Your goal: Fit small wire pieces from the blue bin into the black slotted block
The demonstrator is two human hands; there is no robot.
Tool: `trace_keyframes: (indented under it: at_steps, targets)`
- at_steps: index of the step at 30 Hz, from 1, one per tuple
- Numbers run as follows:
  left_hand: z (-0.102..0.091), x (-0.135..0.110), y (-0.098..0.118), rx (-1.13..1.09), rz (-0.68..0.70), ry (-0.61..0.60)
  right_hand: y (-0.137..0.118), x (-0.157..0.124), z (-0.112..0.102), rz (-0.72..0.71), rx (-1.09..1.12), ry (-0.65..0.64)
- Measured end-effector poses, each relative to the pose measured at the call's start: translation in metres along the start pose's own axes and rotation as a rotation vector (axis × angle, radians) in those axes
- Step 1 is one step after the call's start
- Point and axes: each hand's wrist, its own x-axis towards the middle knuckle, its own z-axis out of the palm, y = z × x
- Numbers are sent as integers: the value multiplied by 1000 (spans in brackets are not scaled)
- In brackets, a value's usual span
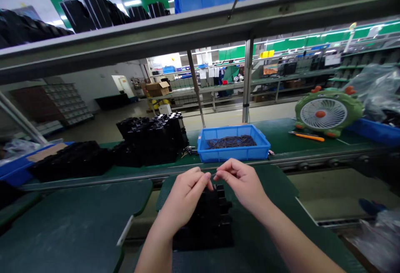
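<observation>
A black plastic part [209, 219] lies on the green mat [265, 231] right in front of me. My left hand [184, 198] rests on its left upper side, fingers curled and pinched at the tips. My right hand [240, 181] hovers over its top edge, fingertips pinched together facing the left hand; what they pinch is too small to make out. Just beyond the hands stands a blue bin [233, 143] holding several thin dark pins or screws.
Stacks of black plastic parts [153, 137] and a lower pile [71, 158] sit at the left behind a conveyor rail. A green fan [328, 112] and an orange-handled tool [308, 136] are at the right. A metal shelf [187, 35] runs overhead.
</observation>
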Motion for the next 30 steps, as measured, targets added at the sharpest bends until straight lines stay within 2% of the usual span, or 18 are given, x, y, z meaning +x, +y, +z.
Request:
trace_keyframes:
  at_steps: [2,6,11,13,15,17,21,24,26,30]
  targets:
    - [2,-7,1,-113,-52,-44,-4,-4,1,-25,5,-15]
    - [21,-32,-7,-609,-278,-171,-14,-13,2,-61,29,-135]
    - [44,-69,-16,-1268,-438,-99,-24,-23,6,-79,2,-417]
    - [48,-81,-17,-1571,-478,-147,-26,-25,9,-102,34,-501]
    - [49,-89,-17,-1682,-480,-185,-25,-26,12,-162,1,-543]
    - [47,-94,-18,-1513,-442,-102,-23,-27,15,-245,-139,-538]
    - [35,-97,-21,-654,-274,187,-20,-29,17,-285,-421,-482]
    - [24,-100,-20,-124,-126,302,-23,-32,18,-246,-509,-493]
    - [21,-102,-18,44,-54,365,-22,-34,21,-213,-556,-498]
    - [23,-110,-13,171,99,554,-16,-38,30,-105,-528,-515]
